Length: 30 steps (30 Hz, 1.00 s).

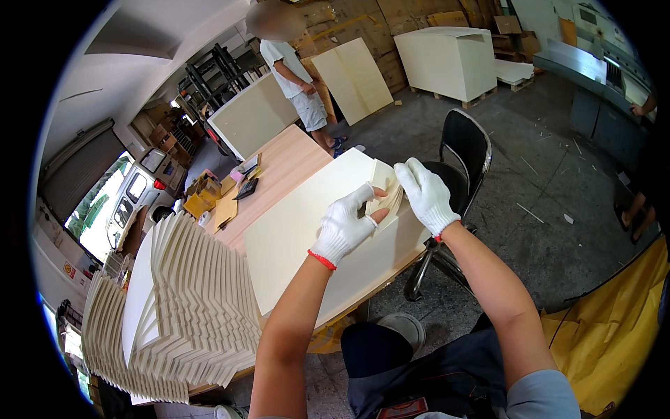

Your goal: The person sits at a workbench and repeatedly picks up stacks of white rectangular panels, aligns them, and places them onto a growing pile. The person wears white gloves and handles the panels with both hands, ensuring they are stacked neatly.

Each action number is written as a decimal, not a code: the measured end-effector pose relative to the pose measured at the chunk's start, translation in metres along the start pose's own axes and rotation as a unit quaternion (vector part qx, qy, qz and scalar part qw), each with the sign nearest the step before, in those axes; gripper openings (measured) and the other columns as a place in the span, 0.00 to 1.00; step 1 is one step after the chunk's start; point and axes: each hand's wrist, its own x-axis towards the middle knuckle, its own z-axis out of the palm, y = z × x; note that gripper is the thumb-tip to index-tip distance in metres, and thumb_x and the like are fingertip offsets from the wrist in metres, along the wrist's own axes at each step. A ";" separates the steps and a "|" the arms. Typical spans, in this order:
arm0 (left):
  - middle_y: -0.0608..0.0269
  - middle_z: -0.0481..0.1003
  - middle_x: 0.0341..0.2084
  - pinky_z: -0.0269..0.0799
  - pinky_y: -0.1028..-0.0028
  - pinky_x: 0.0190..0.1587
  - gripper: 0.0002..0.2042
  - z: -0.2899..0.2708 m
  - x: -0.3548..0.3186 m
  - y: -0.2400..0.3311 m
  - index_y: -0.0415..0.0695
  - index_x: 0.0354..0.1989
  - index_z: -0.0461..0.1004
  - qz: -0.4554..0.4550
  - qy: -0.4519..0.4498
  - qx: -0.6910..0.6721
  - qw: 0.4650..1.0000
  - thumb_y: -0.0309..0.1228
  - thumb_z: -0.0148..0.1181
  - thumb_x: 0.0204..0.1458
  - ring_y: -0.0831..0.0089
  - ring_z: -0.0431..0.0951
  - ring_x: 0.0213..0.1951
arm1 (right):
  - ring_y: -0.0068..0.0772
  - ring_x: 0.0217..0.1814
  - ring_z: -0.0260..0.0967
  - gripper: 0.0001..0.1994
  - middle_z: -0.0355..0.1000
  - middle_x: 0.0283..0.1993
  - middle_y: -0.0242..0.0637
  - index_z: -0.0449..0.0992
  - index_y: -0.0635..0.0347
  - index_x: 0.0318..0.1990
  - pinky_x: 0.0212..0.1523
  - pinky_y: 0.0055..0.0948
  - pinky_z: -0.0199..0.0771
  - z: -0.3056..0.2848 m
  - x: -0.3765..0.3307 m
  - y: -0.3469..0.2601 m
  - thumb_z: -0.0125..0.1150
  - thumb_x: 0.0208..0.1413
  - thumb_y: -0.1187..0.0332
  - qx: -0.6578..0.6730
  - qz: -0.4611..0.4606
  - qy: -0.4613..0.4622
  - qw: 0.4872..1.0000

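A large stack of cream paper sheets (307, 230) lies on a wooden table (286, 164). Its far right corner (386, 190) is lifted and fanned. My left hand (343, 225), in a white knit glove with a bare fingertip, pinches that corner from below. My right hand (426, 195), also gloved, presses on the corner's top edge from the right. Both hands grip the same raised bundle of sheets.
A tall staggered pile of cream sheets (174, 307) fills the table's left end. A black chair (460, 150) stands past the table. A person in white (296, 84) stands beyond, beside leaning boards (352, 77) and a pallet of paper (447, 59). Yellow sheeting (607, 328) lies right.
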 end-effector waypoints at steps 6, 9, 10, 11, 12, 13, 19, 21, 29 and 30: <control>0.55 0.78 0.31 0.73 0.68 0.39 0.16 0.009 0.002 -0.013 0.50 0.54 0.75 0.068 0.057 -0.057 0.994 0.34 0.60 0.57 0.67 0.79 0.32 | 0.59 0.35 0.72 0.22 0.73 0.29 0.52 0.71 0.56 0.36 0.35 0.52 0.65 -0.003 -0.001 -0.005 0.43 0.66 0.46 0.019 0.004 -0.012 1.000; 0.56 0.78 0.30 0.73 0.70 0.36 0.15 0.012 0.005 -0.021 0.46 0.53 0.75 0.127 0.080 -0.012 0.989 0.32 0.57 0.58 0.71 0.79 0.29 | 0.58 0.35 0.72 0.22 0.73 0.29 0.51 0.72 0.56 0.36 0.35 0.52 0.65 -0.002 -0.001 -0.005 0.43 0.66 0.46 0.009 0.005 -0.008 1.000; 0.55 0.78 0.31 0.73 0.70 0.36 0.14 0.011 0.005 -0.023 0.45 0.53 0.75 0.140 0.075 0.010 0.987 0.32 0.57 0.59 0.71 0.79 0.29 | 0.58 0.35 0.72 0.22 0.74 0.29 0.51 0.72 0.56 0.36 0.35 0.52 0.65 -0.001 -0.001 -0.004 0.43 0.66 0.46 0.007 0.001 -0.002 1.000; 0.53 0.79 0.32 0.73 0.68 0.38 0.14 0.010 0.004 -0.019 0.48 0.52 0.75 0.102 0.051 0.000 0.993 0.34 0.57 0.58 0.67 0.80 0.32 | 0.58 0.35 0.72 0.22 0.74 0.29 0.51 0.71 0.56 0.36 0.35 0.52 0.65 0.000 -0.001 -0.003 0.43 0.66 0.46 0.006 -0.001 0.004 1.000; 0.51 0.79 0.34 0.74 0.67 0.41 0.14 0.008 0.003 -0.014 0.51 0.52 0.75 0.065 0.026 -0.009 0.998 0.35 0.58 0.58 0.63 0.80 0.35 | 0.58 0.35 0.72 0.22 0.74 0.29 0.51 0.71 0.56 0.37 0.35 0.52 0.65 0.000 -0.001 -0.002 0.43 0.66 0.46 0.006 0.002 0.005 1.000; 0.50 0.79 0.35 0.74 0.65 0.43 0.14 0.006 0.001 -0.008 0.53 0.52 0.75 0.027 0.002 -0.019 0.999 0.37 0.59 0.57 0.58 0.81 0.38 | 0.58 0.35 0.72 0.22 0.74 0.29 0.51 0.71 0.56 0.37 0.35 0.53 0.65 0.000 -0.001 -0.002 0.43 0.66 0.46 0.005 0.005 0.006 1.000; 0.55 0.80 0.31 0.74 0.65 0.40 0.17 0.001 0.000 0.005 0.54 0.50 0.76 -0.029 -0.024 -0.040 0.998 0.40 0.67 0.52 0.64 0.81 0.32 | 0.59 0.34 0.72 0.21 0.74 0.29 0.51 0.71 0.55 0.36 0.34 0.53 0.65 0.001 -0.001 0.001 0.44 0.66 0.46 0.006 0.005 0.012 1.000; 0.55 0.78 0.27 0.74 0.67 0.36 0.17 0.006 0.001 -0.001 0.48 0.50 0.75 0.011 0.007 -0.032 0.999 0.33 0.67 0.51 0.66 0.80 0.27 | 0.59 0.34 0.72 0.21 0.74 0.28 0.51 0.71 0.55 0.36 0.34 0.53 0.65 0.002 -0.001 0.001 0.44 0.66 0.46 0.010 0.004 0.014 1.000; 0.50 0.79 0.38 0.76 0.58 0.43 0.21 0.011 -0.007 0.000 0.55 0.55 0.73 0.180 0.084 0.102 0.975 0.27 0.57 0.51 0.49 0.80 0.39 | 0.56 0.35 0.73 0.21 0.75 0.29 0.50 0.73 0.56 0.35 0.35 0.51 0.67 -0.031 -0.005 0.002 0.46 0.65 0.47 -0.035 -0.041 0.039 0.998; 0.48 0.79 0.40 0.76 0.59 0.45 0.21 0.010 -0.007 0.001 0.53 0.55 0.74 0.161 0.080 0.091 0.980 0.25 0.57 0.50 0.48 0.79 0.41 | 0.54 0.35 0.74 0.22 0.76 0.30 0.49 0.74 0.56 0.33 0.35 0.49 0.69 -0.040 -0.003 0.002 0.48 0.62 0.46 -0.076 0.029 -0.008 0.997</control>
